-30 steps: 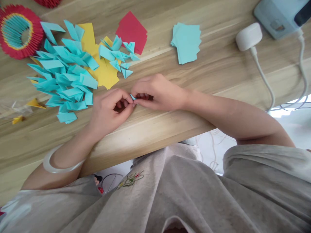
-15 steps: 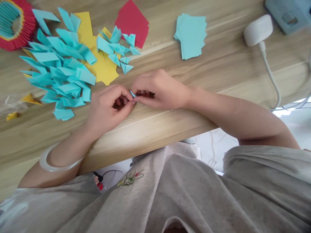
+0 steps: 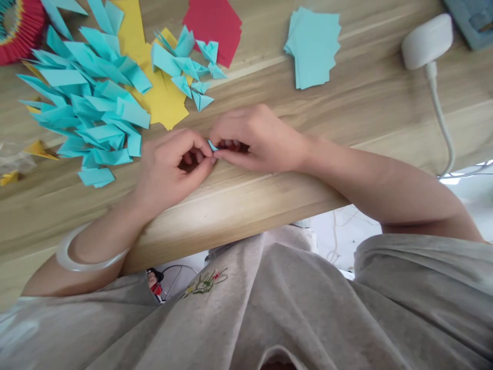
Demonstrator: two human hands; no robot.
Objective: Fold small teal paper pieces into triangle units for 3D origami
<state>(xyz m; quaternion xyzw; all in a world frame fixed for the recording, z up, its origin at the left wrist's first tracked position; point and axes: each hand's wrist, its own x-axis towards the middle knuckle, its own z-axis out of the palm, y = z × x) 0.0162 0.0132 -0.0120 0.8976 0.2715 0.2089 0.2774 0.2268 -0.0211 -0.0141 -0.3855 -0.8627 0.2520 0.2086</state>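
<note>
Between my fingertips is a small folded piece of blue paper (image 3: 212, 146), mostly hidden by the fingers. My left hand (image 3: 169, 167) pinches its left end, and my right hand (image 3: 258, 139) pinches it from the right; both are closed over the wooden table near its front edge. Just beyond them lie several small blue folded triangles (image 3: 201, 100). To the left of my left hand spreads a heap of blue folded paper pieces (image 3: 102, 105), partly over yellow paper sheets (image 3: 164, 105).
Red paper sheets (image 3: 215, 28) and a stack of blue paper sheets (image 3: 314, 49) lie at the back. A white charger (image 3: 427, 42) with its cable stands at right. A red, yellow and blue paper ring (image 3: 29, 31) sits far left, above yellow folded pieces (image 3: 40, 149).
The view has shifted slightly, so the tabletop things sit a little higher and spread outward in the picture. Both hands keep their pinch on the blue paper, with hardly any finger movement.
</note>
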